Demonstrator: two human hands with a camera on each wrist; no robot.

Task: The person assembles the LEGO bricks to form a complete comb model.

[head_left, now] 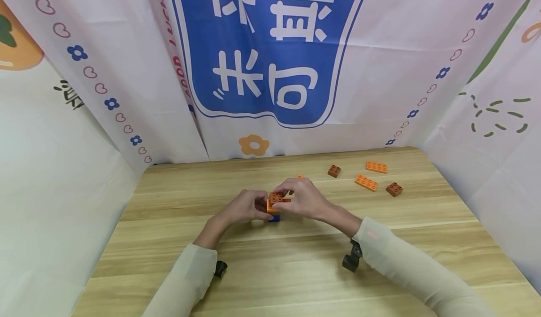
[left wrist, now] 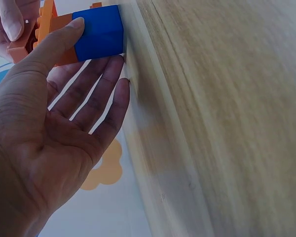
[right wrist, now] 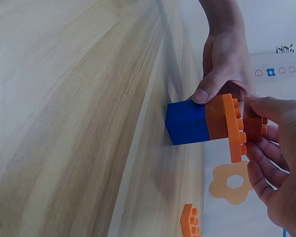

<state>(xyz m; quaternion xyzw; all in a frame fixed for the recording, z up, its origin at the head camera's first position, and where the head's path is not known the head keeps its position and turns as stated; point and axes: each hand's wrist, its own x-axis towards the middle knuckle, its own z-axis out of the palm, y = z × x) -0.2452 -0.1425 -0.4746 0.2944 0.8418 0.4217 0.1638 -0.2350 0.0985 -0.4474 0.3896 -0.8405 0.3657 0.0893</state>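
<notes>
My left hand (head_left: 244, 208) grips a small stack of toy building bricks from the left side, its thumb across the seam of the lower two. At the bottom is a blue brick (right wrist: 187, 122), then a brown brick (right wrist: 216, 117), then a thin orange plate (right wrist: 233, 128) with studs facing up. Over that plate my right hand (head_left: 308, 199) pinches a second brown brick (right wrist: 253, 123) between thumb and fingers. This brick sits right at the plate's studs; whether it is pressed down on them I cannot tell. The plate juts out past the brown brick beneath it.
Toward the back right of the wooden table (head_left: 338, 270) lie two orange plates (head_left: 366, 182) and two brown bricks (head_left: 394, 189), all apart. Another orange plate (right wrist: 190, 220) lies behind my right hand. Printed cloth (head_left: 253, 134) hangs along the table's back and sides.
</notes>
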